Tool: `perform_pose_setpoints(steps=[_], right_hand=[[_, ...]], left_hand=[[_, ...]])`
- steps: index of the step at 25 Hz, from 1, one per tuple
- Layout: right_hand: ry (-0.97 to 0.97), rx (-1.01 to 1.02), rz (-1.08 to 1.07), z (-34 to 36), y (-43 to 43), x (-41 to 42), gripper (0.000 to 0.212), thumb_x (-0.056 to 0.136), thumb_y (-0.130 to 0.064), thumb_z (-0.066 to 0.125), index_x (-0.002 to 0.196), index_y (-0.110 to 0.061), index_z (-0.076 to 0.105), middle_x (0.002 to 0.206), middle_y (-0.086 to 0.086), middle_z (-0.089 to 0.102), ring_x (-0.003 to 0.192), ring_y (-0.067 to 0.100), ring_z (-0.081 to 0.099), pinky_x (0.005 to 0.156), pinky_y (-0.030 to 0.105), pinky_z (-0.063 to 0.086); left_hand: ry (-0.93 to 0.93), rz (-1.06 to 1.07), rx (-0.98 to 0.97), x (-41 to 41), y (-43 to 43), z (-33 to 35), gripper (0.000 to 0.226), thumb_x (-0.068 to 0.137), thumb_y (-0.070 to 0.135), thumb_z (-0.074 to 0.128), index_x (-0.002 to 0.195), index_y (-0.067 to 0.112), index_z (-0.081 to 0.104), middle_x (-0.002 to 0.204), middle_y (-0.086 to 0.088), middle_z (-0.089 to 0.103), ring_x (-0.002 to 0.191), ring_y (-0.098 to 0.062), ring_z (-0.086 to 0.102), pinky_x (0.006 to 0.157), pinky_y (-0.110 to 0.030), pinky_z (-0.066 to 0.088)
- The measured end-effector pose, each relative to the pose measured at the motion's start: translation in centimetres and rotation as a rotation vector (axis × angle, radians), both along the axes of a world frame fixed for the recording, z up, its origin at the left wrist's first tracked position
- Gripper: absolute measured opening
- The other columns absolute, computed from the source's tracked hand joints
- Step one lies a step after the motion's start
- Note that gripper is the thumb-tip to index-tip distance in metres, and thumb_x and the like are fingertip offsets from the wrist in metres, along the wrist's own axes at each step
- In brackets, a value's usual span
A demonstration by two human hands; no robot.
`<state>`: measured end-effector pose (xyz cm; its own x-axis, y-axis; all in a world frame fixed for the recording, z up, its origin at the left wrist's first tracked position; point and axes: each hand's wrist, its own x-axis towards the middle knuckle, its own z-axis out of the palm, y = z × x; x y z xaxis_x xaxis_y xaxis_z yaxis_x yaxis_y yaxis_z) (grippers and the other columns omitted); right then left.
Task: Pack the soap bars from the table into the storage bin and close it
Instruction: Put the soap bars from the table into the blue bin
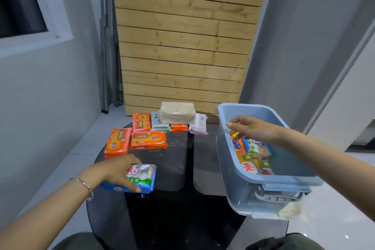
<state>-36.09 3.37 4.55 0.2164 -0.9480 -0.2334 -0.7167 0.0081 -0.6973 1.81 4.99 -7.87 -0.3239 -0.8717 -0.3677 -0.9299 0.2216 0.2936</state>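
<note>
My left hand [118,170] grips a blue and white soap pack [142,178] near the front left of the dark round table [174,168]. My right hand [253,129] hovers open over the light blue storage bin [269,178] at the table's right, holding nothing. Inside the bin lie several soap packs [251,154], orange, green and yellow. Several orange soap packs [134,138] sit at the table's far left. Behind them lie a pale wrapped block [177,112], a white and green pack [157,121] and a white and pink pack [198,124].
The bin's lid [280,195] seems to sit folded under its near rim. A wooden slat panel [182,36] stands behind the table. Grey walls flank both sides, and pale floor tiles [334,219] surround the table. My knees show at the bottom edge.
</note>
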Motion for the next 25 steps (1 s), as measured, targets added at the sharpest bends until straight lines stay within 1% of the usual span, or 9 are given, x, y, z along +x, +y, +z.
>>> perform_pose_setpoints(steps=[4, 9, 11, 13, 15, 17, 20, 23, 25], right_hand=[[0.015, 0.018, -0.02, 0.0, 0.4, 0.4, 0.038, 0.09, -0.048, 0.052, 0.111, -0.017, 0.053, 0.1, -0.002, 0.063, 0.107, 0.023, 0.064, 0.095, 0.037, 0.05], [-0.008, 0.037, -0.024, 0.6, 1.0, 0.3, 0.04, 0.092, -0.046, 0.05, 0.114, -0.012, 0.054, 0.108, 0.002, 0.063, 0.111, 0.026, 0.063, 0.1, 0.04, 0.048], [-0.003, 0.004, -0.015, 1.2, 1.2, 0.1, 0.042, 0.093, -0.046, 0.048, 0.119, -0.014, 0.054, 0.117, 0.003, 0.063, 0.103, 0.019, 0.064, 0.099, 0.037, 0.048], [-0.089, -0.061, -0.013, 2.0, 1.3, -0.2, 0.043, 0.092, -0.047, 0.048, 0.123, -0.017, 0.053, 0.12, 0.001, 0.064, 0.098, 0.014, 0.064, 0.1, 0.036, 0.049], [-0.315, -0.047, -0.026, 3.1, 1.2, -0.6, 0.047, 0.09, -0.046, 0.052, 0.128, -0.018, 0.051, 0.12, 0.001, 0.065, 0.101, 0.018, 0.067, 0.098, 0.037, 0.051], [-0.473, 0.007, -0.01, 4.2, 1.1, -1.6, 0.051, 0.084, -0.046, 0.06, 0.127, -0.021, 0.052, 0.115, 0.003, 0.07, 0.097, 0.021, 0.07, 0.088, 0.033, 0.057], [-0.433, -0.037, -0.007, 4.9, 1.1, -3.8, 0.047, 0.08, -0.035, 0.068, 0.123, -0.024, 0.055, 0.099, 0.001, 0.075, 0.085, 0.015, 0.073, 0.072, 0.026, 0.059], [-0.374, -0.034, -0.029, 4.6, 1.0, -6.7, 0.04, 0.084, -0.024, 0.067, 0.122, -0.019, 0.056, 0.103, 0.007, 0.074, 0.089, 0.016, 0.072, 0.073, 0.027, 0.06], [-0.322, -0.024, -0.032, 4.4, 1.0, -8.4, 0.035, 0.084, -0.02, 0.068, 0.117, -0.015, 0.058, 0.102, 0.009, 0.074, 0.088, 0.015, 0.073, 0.072, 0.028, 0.06]], left_hand=[[0.155, 0.079, -0.131, -1.4, 0.4, 0.5, 0.061, 0.047, 0.074, 0.07, 0.089, 0.037, 0.047, 0.089, 0.016, 0.062, 0.076, -0.001, 0.061, 0.06, -0.02, 0.048], [0.638, 0.366, -0.33, -7.1, -0.7, 3.9, 0.078, 0.053, 0.064, 0.076, 0.106, 0.024, 0.035, 0.097, 0.007, 0.059, 0.081, -0.012, 0.066, 0.061, -0.03, 0.058], [0.897, 0.509, -0.376, -10.5, -2.0, 6.3, 0.076, 0.059, 0.054, 0.079, 0.11, 0.019, 0.035, 0.102, 0.003, 0.059, 0.087, -0.012, 0.064, 0.064, -0.022, 0.054], [1.071, 0.511, -0.372, -14.3, -2.8, 8.8, 0.067, 0.065, 0.048, 0.078, 0.11, 0.021, 0.037, 0.097, 0.009, 0.06, 0.083, 0.0, 0.063, 0.055, -0.007, 0.047], [1.137, 0.43, -0.346, -18.2, -3.1, 10.8, 0.057, 0.068, 0.05, 0.074, 0.106, 0.024, 0.041, 0.088, 0.015, 0.061, 0.067, 0.011, 0.061, 0.049, -0.005, 0.043], [1.137, 0.365, -0.333, -22.0, -3.2, 11.8, 0.05, 0.073, 0.057, 0.065, 0.103, 0.021, 0.047, 0.087, 0.012, 0.063, 0.069, 0.005, 0.061, 0.055, -0.012, 0.046], [1.167, 0.372, -0.266, -26.2, -3.0, 12.2, 0.044, 0.085, 0.059, 0.047, 0.097, 0.017, 0.049, 0.079, 0.006, 0.062, 0.067, -0.004, 0.059, 0.049, -0.009, 0.043], [1.231, 0.372, -0.156, -28.4, -3.4, 11.6, 0.038, 0.091, 0.053, 0.041, 0.1, 0.017, 0.049, 0.1, -0.006, 0.066, 0.083, -0.015, 0.064, 0.071, -0.028, 0.052], [1.128, 0.354, -0.3, -28.4, -3.8, 10.3, 0.036, 0.092, 0.045, 0.045, 0.114, 0.017, 0.047, 0.119, -0.007, 0.059, 0.103, -0.019, 0.058, 0.088, -0.034, 0.046]])
